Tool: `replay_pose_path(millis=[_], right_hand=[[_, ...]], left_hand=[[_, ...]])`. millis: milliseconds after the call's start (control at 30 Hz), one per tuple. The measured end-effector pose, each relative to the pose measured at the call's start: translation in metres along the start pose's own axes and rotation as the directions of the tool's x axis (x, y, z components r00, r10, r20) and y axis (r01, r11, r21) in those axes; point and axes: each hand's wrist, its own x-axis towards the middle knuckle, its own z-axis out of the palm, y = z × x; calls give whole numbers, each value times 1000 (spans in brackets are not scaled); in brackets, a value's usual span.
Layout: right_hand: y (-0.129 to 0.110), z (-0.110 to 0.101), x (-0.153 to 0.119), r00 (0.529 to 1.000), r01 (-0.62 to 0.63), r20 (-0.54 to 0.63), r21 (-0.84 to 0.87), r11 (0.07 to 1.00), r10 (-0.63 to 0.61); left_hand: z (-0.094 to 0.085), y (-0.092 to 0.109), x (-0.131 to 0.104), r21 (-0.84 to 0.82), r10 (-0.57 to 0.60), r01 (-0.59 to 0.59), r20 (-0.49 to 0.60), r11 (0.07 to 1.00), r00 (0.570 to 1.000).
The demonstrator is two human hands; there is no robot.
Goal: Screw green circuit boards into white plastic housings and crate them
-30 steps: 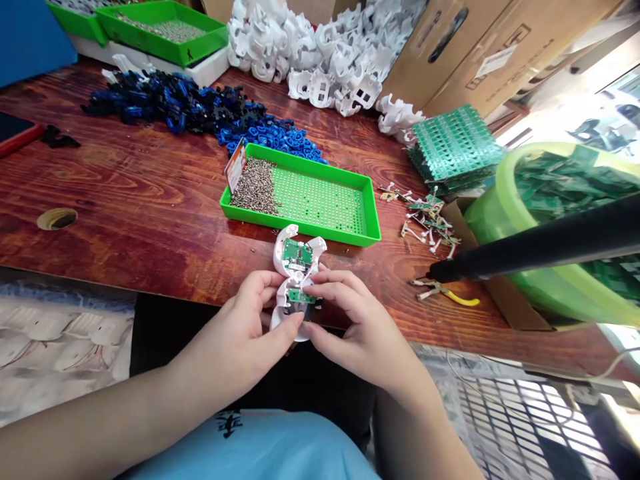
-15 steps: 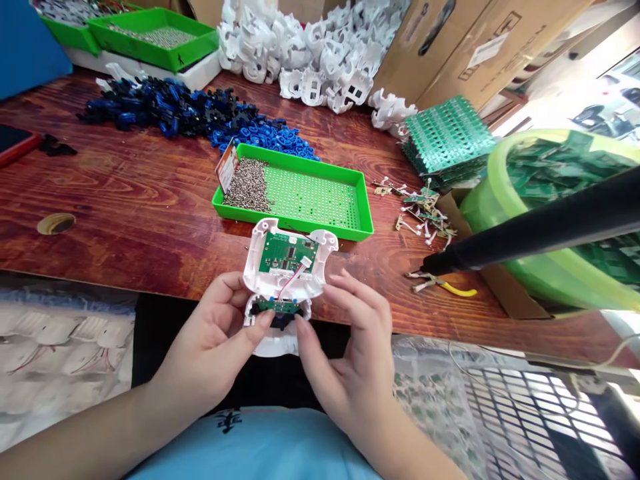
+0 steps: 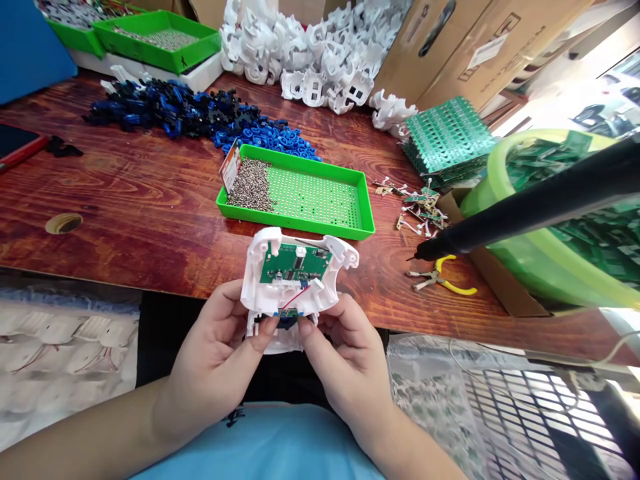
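Note:
A white plastic housing (image 3: 255,293) is held over my lap at the table's front edge. A green circuit board (image 3: 285,265) lies inside its upper part, with a red and white cable running down to a smaller board (image 3: 289,312) between my thumbs. My left hand (image 3: 220,353) is closed on the housing's left side, thumb at the small board. On the right side my right hand (image 3: 345,353) grips it too, its thumb beside the other one. The fingertips behind the housing are hidden.
Beyond the housing sits a green tray (image 3: 320,230) with screws. Yellow-handled pliers (image 3: 443,280) lie right, under a black tool (image 3: 525,207). Farther back are blue parts (image 3: 270,137), white shells (image 3: 310,53), stacked green boards (image 3: 450,133) and a cardboard box (image 3: 435,47).
My right hand's fingers have closed in on the housing's right side. The housing has tilted and its upper part has shifted right. The black tool has moved, uncovering more of the pliers.

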Motion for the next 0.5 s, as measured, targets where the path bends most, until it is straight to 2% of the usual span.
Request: replay_pose_path(millis=[133,300,367,433,500], right_hand=[[5,3,-3,997,55,-62,-17,998,-56],[8,9,-6,994,73,-91,82,994,-66],[8,10,-6,993,80,-96,105,991,-70],[9,9,-7,990,101,-104,83,991,-93],[10,7,-9,989,118,-92,37,992,-114]], left_hand=[[-1,1,1,67,18,-21,41,998,999],[-4,2,3,129,126,-135,81,982,989],[-6,4,3,140,100,-117,123,983,987],[-8,5,3,174,22,-52,168,983,985],[-9,5,2,213,-43,6,170,977,985]])
